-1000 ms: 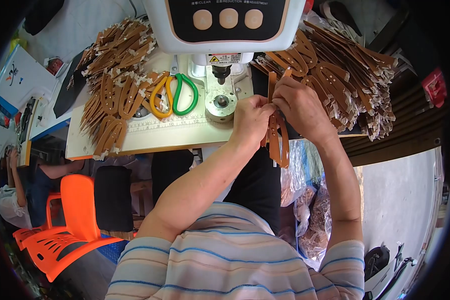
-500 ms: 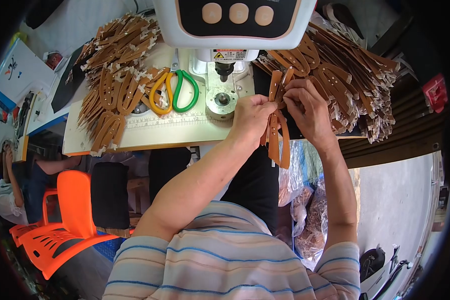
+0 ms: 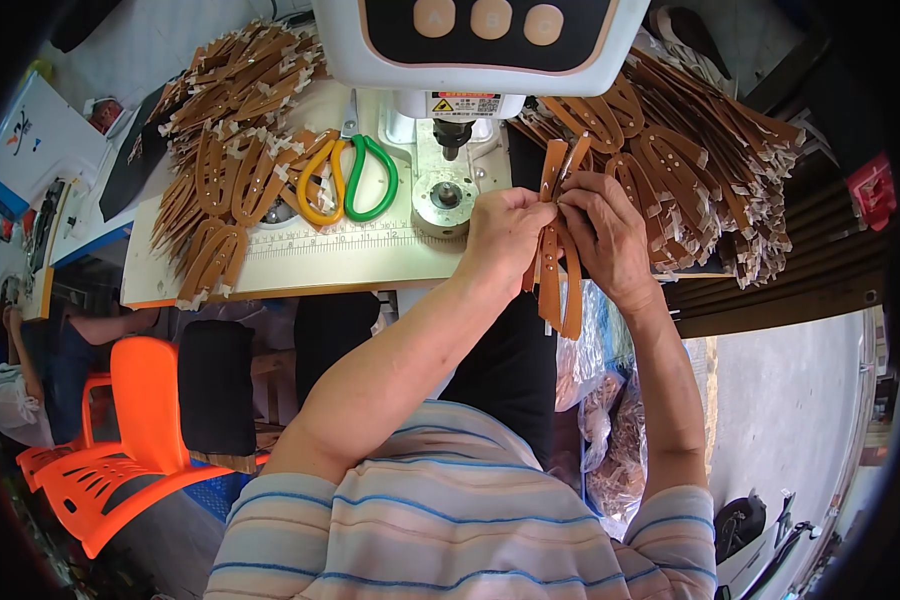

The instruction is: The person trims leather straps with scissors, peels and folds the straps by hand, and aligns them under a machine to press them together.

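My left hand point(image 3: 508, 232) pinches a small bunch of brown leather straps point(image 3: 571, 300) with metal studs. The straps stand lengthwise in front of me, their lower ends hanging past the table edge and their upper ends poking out above my fingers. On the other side, my right hand point(image 3: 610, 232) has its thumb and fingers bent in against the same straps, near their middle. Its fingertips partly hide what they grip. Just left of my hands is the press machine point(image 3: 480, 70), with a round metal die point(image 3: 448, 195) under its punch.
Orange-and-green-handled scissors point(image 3: 373, 180) lie on the white table with a ruler point(image 3: 340, 243). Heaps of studded strap pieces rise at left point(image 3: 235, 90) and right point(image 3: 710, 150). An orange chair point(image 3: 150, 400) stands below left; plastic bags point(image 3: 615, 440) sit below right. Another person's arm point(image 3: 25, 355) shows far left.
My right hand has come down slightly along the straps, and its fingers have closed in nearer to my left hand. The left hand keeps its hold.
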Demonstrator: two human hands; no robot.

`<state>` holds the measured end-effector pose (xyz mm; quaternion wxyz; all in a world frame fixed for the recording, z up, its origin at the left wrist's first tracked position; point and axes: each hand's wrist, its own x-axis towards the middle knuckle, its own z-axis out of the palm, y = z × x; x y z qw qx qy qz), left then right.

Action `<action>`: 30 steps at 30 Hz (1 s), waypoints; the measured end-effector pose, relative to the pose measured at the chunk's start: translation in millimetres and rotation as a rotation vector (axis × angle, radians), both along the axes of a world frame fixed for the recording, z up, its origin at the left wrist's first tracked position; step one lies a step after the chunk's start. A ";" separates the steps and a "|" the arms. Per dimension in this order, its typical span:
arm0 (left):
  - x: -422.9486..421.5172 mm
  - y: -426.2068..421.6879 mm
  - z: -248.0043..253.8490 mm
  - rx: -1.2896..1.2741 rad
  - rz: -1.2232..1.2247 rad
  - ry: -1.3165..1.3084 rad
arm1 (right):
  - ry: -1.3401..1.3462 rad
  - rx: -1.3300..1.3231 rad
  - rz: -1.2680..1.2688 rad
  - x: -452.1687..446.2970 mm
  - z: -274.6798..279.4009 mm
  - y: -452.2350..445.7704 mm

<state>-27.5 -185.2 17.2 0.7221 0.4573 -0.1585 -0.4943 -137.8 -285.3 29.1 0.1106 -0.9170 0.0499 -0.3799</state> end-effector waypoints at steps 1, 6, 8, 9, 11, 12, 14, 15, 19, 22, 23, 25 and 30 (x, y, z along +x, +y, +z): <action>-0.3 0.1 0.4 0.002 0.005 0.002 | 0.001 0.000 0.001 -0.5 0.1 0.6; 0.3 -0.2 -1.6 -0.020 0.006 0.027 | -0.020 0.041 0.034 -0.7 0.3 3.1; 0.3 -0.4 -1.7 -0.021 0.007 0.027 | -0.043 0.077 0.032 -1.1 -1.0 3.5; 0.3 -0.6 -1.6 -0.021 0.006 0.025 | -0.044 0.076 0.032 -1.3 -0.5 2.9; 0.0 -0.6 -1.9 -0.020 0.004 0.023 | -0.009 0.128 0.028 -1.9 0.9 1.0; -0.3 -0.6 -2.1 -0.018 0.007 -0.010 | 0.009 0.155 0.026 -1.9 2.0 0.3; -1.5 -0.7 -2.9 -0.012 0.012 -0.075 | 0.054 0.170 0.010 -1.9 8.8 1.2; -2.1 -0.9 -3.6 -0.011 0.012 -0.074 | 0.099 0.184 -0.005 -1.5 13.7 2.4; -3.3 -3.2 -7.8 -0.006 0.037 -0.125 | 0.198 0.301 -0.014 0.8 27.7 4.1; -3.3 -3.8 -11.9 0.036 0.059 -0.328 | 0.245 0.359 -0.019 1.8 32.5 4.0; -3.4 -4.0 -13.1 0.037 0.060 -0.328 | 0.262 0.366 -0.024 2.5 33.0 4.2; -4.9 -4.8 -13.2 0.025 0.078 -0.310 | 0.281 0.375 -0.030 2.4 32.0 4.5; -2.5 -2.7 -7.6 0.013 0.043 -0.161 | 0.183 0.315 -0.010 2.8 20.0 2.3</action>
